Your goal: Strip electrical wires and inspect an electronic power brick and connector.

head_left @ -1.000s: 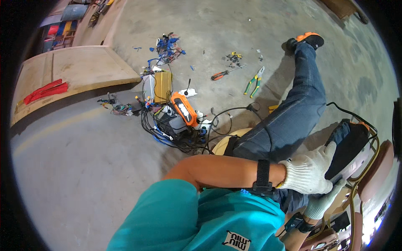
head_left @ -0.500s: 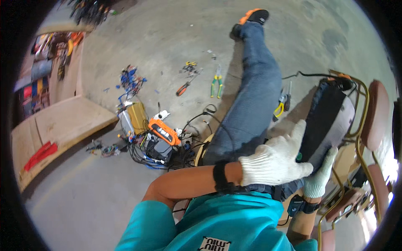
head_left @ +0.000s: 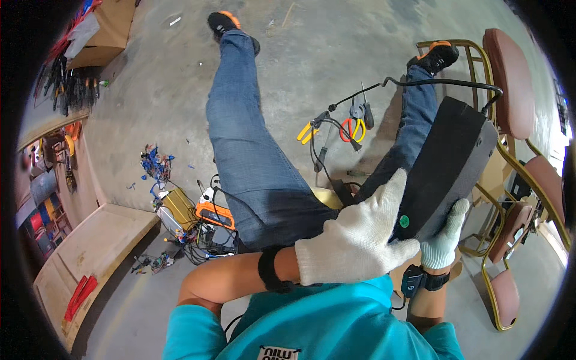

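Observation:
A long black box-shaped device (head_left: 435, 168) with a green round sticker lies slanted over my right thigh. A thick black cable (head_left: 444, 82) leaves its far end. My left hand (head_left: 363, 240), in a white knit glove, holds the near left corner, index finger along the edge and thumb at the near end; its other fingers are hidden. Gripping the near right edge, my gloved right hand (head_left: 445, 237) shows its thumb on the side, with the remaining fingers out of sight beneath.
Yellow-handled pliers (head_left: 309, 131), red-and-yellow-handled pliers (head_left: 353, 127) and a screwdriver (head_left: 368, 111) lie between my legs. Left of me are an orange-framed device (head_left: 214, 215), a gold box (head_left: 178, 209), tangled wires and a wooden ledge (head_left: 102, 240) with red cloth. Padded chairs (head_left: 509, 84) stand at right.
The view has swung, bringing both legs and the tools between them into sight. The black device stays held between both hands and shows more of its top.

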`<state>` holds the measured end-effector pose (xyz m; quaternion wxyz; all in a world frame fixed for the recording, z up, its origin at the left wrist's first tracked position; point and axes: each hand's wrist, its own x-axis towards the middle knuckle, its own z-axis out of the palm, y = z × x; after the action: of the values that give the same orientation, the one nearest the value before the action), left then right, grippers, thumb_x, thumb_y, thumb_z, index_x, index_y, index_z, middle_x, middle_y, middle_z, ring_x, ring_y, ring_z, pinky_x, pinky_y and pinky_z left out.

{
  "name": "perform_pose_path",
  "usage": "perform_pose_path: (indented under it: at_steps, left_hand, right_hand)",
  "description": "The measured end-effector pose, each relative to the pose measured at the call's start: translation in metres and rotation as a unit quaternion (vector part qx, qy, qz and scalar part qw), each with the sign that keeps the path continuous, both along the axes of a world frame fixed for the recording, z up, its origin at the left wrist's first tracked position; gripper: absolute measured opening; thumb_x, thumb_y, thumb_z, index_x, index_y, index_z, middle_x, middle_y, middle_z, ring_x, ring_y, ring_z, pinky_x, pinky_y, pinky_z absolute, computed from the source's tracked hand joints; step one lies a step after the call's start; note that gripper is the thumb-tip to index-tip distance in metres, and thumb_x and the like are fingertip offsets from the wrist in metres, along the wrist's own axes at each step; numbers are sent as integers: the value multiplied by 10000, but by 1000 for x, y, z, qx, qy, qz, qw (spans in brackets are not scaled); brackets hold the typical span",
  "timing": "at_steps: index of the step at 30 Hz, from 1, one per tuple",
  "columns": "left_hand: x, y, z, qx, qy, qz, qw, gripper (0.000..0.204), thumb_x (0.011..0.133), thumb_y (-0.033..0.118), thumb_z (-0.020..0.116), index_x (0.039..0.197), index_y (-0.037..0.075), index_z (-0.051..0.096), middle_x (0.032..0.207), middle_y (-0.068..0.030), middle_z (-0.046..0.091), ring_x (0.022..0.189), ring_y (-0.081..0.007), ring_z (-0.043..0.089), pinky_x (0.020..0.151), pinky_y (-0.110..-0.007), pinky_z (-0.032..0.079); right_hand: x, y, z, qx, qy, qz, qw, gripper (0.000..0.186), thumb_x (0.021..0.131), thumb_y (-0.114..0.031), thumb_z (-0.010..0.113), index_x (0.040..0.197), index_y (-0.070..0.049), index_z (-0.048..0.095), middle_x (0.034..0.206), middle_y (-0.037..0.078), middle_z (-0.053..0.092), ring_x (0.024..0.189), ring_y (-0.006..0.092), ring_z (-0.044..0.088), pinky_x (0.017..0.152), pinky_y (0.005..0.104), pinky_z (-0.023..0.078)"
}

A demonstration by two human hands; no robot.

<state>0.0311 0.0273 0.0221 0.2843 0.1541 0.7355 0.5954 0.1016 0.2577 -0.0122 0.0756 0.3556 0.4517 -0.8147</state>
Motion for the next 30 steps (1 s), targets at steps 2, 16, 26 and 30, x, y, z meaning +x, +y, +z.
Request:
perform_pose_path:
  at_steps: [2, 16, 26, 30]
  left_hand:
    - [-7, 2, 7, 1, -20, -17, 1000, 970, 802, 324, 784, 1442, -207, 287, 1301, -445, 498, 1182, -494, 599, 998, -412, 508]
    - [-13, 15, 9, 4, -70, -39, 997, 1003, 816, 348, 786, 1483, -170, 245, 1408, -439, 412, 1242, -502, 554, 1049, -440, 470]
    - [-14, 18, 3, -6, -20, -48, 999, 1001, 821, 355, 787, 1463, -192, 248, 1392, -443, 424, 1232, -496, 566, 1021, -407, 499]
    - [-16, 19, 1, -3, -34, -42, 999, 990, 819, 353, 786, 1457, -192, 261, 1364, -438, 453, 1181, -496, 598, 1005, -413, 509]
  right_hand:
    - [4, 4, 1, -12, 4, -39, 999, 695, 995, -558, 539, 1500, -99, 408, 1457, 133, 524, 1285, 304, 551, 1111, 470, 456]
    - [-1, 11, 6, 0, -11, -93, 996, 724, 973, -611, 534, 1482, -104, 445, 1462, 111, 526, 1290, 318, 541, 1129, 479, 433]
    - [-1, 13, 3, -9, -41, -122, 992, 779, 928, -633, 593, 1489, -113, 447, 1476, 124, 512, 1297, 333, 531, 1143, 502, 416]
    - [-1, 12, 3, -5, -38, -121, 992, 774, 928, -630, 597, 1484, -113, 449, 1470, 128, 517, 1295, 333, 533, 1137, 505, 422]
